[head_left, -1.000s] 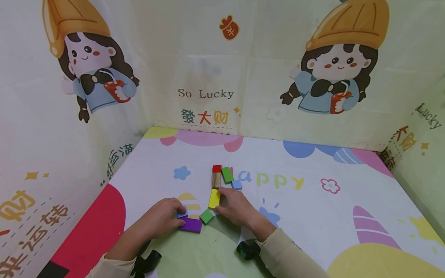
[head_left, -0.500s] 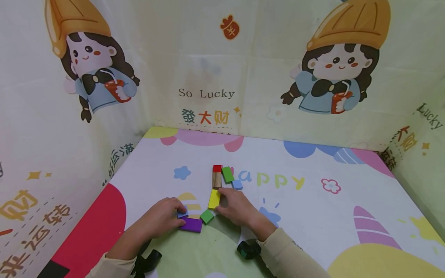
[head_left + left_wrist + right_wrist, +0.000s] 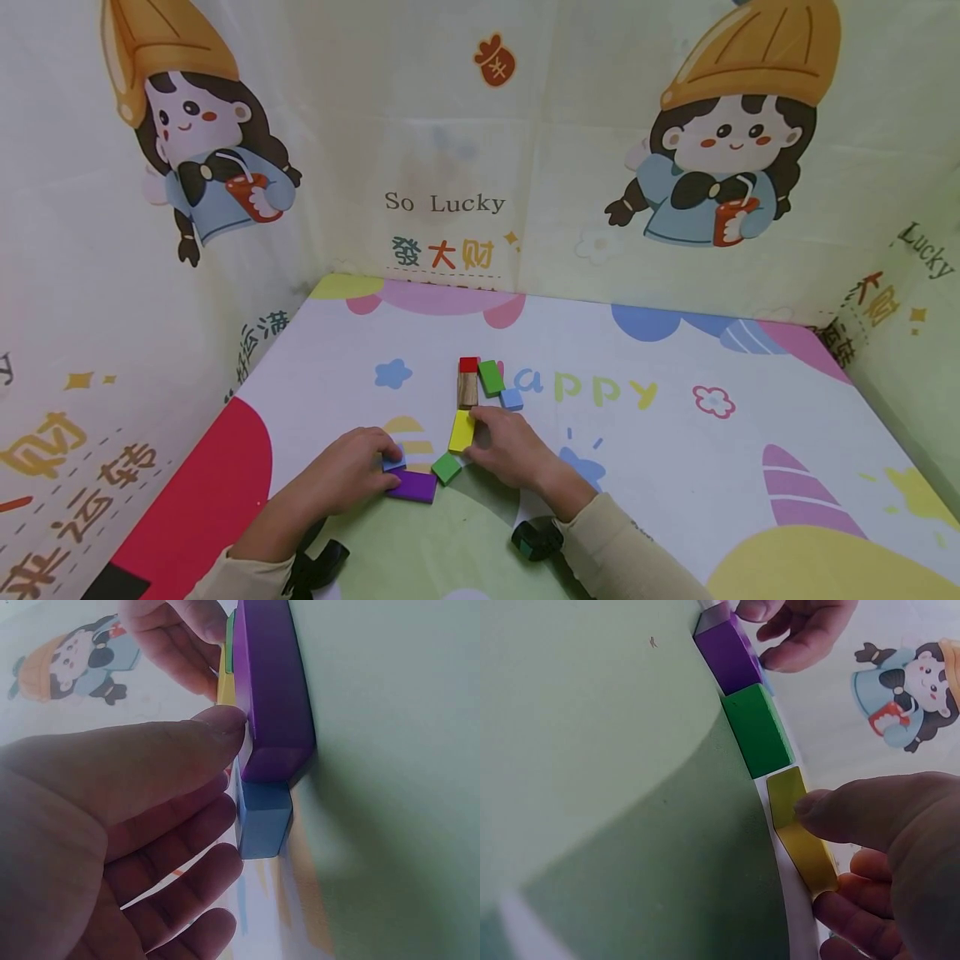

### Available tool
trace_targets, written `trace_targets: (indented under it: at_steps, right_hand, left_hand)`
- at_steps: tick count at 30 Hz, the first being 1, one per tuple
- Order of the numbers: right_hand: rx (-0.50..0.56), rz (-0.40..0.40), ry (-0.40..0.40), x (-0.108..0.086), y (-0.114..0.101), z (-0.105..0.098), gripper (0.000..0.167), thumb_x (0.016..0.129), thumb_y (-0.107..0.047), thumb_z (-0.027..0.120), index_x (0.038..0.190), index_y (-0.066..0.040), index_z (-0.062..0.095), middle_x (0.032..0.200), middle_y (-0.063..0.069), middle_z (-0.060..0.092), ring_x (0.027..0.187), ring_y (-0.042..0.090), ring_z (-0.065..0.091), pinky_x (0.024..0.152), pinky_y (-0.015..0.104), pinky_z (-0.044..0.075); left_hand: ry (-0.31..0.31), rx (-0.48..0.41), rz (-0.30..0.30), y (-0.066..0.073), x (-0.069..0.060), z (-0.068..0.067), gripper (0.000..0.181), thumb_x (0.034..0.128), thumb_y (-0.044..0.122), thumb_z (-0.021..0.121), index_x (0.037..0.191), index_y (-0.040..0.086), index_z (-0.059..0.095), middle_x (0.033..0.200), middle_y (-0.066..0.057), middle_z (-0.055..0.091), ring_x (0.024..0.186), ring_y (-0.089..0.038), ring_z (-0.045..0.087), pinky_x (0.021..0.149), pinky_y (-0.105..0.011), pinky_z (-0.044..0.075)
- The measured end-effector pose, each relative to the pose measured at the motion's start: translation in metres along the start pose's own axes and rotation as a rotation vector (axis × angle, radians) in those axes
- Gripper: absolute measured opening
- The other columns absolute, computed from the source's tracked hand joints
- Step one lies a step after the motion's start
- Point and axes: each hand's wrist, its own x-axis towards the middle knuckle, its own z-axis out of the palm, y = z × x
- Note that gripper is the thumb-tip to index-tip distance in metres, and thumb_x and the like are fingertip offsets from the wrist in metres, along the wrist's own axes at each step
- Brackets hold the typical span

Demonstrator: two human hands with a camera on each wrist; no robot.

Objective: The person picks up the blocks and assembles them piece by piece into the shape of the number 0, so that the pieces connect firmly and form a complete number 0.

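Observation:
A purple block (image 3: 412, 487) lies near the table's front with a small blue block (image 3: 396, 462) against its far left side. My left hand (image 3: 351, 472) pinches this pair, thumb at the purple block's end and index finger on the blue one. To the right, my right hand (image 3: 512, 447) holds a yellow block (image 3: 461, 432) between thumb and index finger. In the right wrist view the thumb presses the yellow block's side (image 3: 804, 851). A green block (image 3: 446, 468) sits angled between the purple and yellow blocks, untouched by either hand.
Beyond the yellow block a wood-grain block (image 3: 467, 390) and a red block (image 3: 468, 364) continue the line. Beside them are another green block (image 3: 491, 378) and a light blue block (image 3: 512, 400). Printed cloth walls (image 3: 555, 167) enclose the patterned tabletop (image 3: 645, 467).

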Motion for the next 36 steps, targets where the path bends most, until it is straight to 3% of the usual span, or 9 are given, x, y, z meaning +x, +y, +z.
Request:
trace_targets:
  at_steps: [23, 36]
  right_hand:
    - [-0.011, -0.005, -0.003, -0.0013, -0.0039, -0.0011, 0.051, 0.092, -0.022, 0.072, 0.135, 0.0, 0.055, 0.134, 0.013, 0.059, 0.121, 0.028, 0.055, 0.105, 0.045, 0.044]
    - [0.018, 0.0, -0.004, -0.0025, -0.0036, -0.001, 0.056, 0.091, -0.021, 0.072, 0.139, 0.001, 0.052, 0.142, 0.015, 0.052, 0.132, 0.032, 0.047, 0.108, 0.046, 0.04]
  left_hand:
    - [0.021, -0.005, 0.015, -0.002, 0.0002, 0.0017, 0.02, 0.0757, 0.014, 0.087, 0.089, 0.01, 0.073, 0.092, 0.006, 0.065, 0.094, -0.022, 0.061, 0.088, -0.044, 0.052]
    - [0.019, -0.011, 0.025, -0.0024, -0.0004, 0.0015, 0.019, 0.076, 0.014, 0.087, 0.089, 0.01, 0.074, 0.092, 0.006, 0.065, 0.095, -0.023, 0.062, 0.088, -0.045, 0.052]
